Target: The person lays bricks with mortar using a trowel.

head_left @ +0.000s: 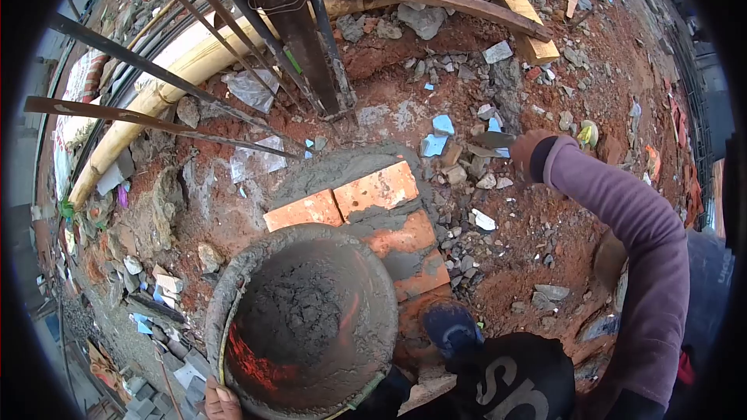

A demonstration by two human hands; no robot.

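Observation:
My left hand (222, 400) is closed on the rim of a round mortar bucket (380, 280) at the lower middle. Wet grey mortar (299, 307) lies inside it, and red shows through on the inner wall. Out to the right, my right hand (527, 154) is wrapped round a trowel (493, 140), its blade pointing left over the rubble. Beyond the bucket, two orange bricks (377, 188) sit end to end on a mortar bed (331, 171). Nearer to me, more bricks (408, 235) are partly smeared with mortar. The bucket hides part of the brickwork.
Upright steel bars and a brown post (299, 39) rise behind the bricks. Long bars lean in from the left. A bamboo pole (156, 101) and wooden beams (533, 23) lie beyond. Broken blue tile (436, 144) and stones litter the red soil. My shoe (453, 328) stands by the bricks.

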